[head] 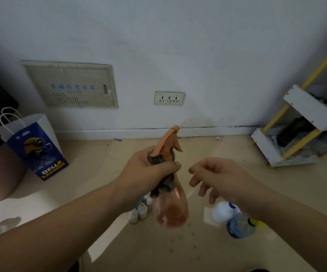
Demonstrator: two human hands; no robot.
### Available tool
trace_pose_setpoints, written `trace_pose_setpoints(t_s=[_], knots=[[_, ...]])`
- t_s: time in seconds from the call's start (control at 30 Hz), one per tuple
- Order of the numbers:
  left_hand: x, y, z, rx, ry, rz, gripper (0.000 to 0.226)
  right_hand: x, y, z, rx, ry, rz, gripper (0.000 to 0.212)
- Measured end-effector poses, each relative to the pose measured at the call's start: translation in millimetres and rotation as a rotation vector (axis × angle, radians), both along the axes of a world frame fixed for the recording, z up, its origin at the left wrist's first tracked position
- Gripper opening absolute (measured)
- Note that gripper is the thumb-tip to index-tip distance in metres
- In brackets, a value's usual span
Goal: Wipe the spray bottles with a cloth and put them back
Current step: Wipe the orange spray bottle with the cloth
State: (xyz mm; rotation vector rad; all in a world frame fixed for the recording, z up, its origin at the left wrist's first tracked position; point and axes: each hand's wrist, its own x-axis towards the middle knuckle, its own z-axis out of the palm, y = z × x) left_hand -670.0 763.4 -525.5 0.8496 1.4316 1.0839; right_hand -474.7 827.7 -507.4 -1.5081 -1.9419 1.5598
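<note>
My left hand grips the neck of an orange see-through spray bottle with an orange trigger head, held above the floor. A dark grey cloth is bunched around the neck under my fingers. My right hand hovers just right of the bottle, fingers loosely apart, holding nothing. On the floor below stand a blue-tinted spray bottle with a yellow trigger and a white bottle.
Several small dropper bottles cluster on the floor under the orange bottle. A blue and white paper bag stands at the left by the wall. A white and yellow shelf rack is at the right. A person's leg shows far left.
</note>
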Motion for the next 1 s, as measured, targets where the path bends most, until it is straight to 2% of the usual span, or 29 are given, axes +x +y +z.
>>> trace_pose_setpoints(t_s=[0.07, 0.1, 0.2, 0.27, 0.4, 0.47, 0.6, 0.67, 0.83, 1.0], knots=[[1.1, -0.7, 0.3, -0.052, -0.179, 0.002, 0.028, 2.9, -2.8, -5.2, 0.035, -0.045, 0.108, 0.014], [2.4, -0.9, -0.2, -0.069, -0.266, 0.014, 0.03, 3.3, -3.9, -5.9, 0.02, -0.029, 0.14, 0.019], [6.4, -1.2, 0.4, -0.13, -0.53, 0.032, 0.037, 3.3, -4.7, -4.8, -0.068, 0.046, 0.173, 0.052], [4.4, -0.8, 1.4, -0.133, -0.621, 0.031, 0.032, 2.6, -3.8, -1.8, -0.121, 0.073, 0.165, 0.064], [1.2, -0.8, 2.0, -0.13, -0.802, -0.027, 0.033, -0.1, -5.1, 6.2, -0.283, 0.102, 0.238, 0.062], [1.4, -1.2, 0.9, -0.115, -0.873, -0.086, 0.035, -4.0, -10.3, 5.3, -0.336, 0.091, 0.303, 0.053], [1.8, -1.9, -1.2, -0.121, -0.863, -0.201, 0.051, -9.1, -14.4, 0.0, -0.352, 0.175, 0.209, 0.041], [4.0, -2.8, -0.6, -0.129, -0.821, -0.196, 0.048, -10.0, -12.7, -2.4, -0.331, 0.183, 0.176, 0.042], [7.3, -2.9, -2.6, -0.12, -0.631, -0.013, 0.048, -14.5, -15.6, -11.4, -0.207, 0.142, 0.159, 0.041], [14.8, -3.3, 5.4, -0.076, -0.453, 0.119, 0.038, -15.4, -14.9, -16.0, -0.188, 0.138, 0.119, 0.043]])
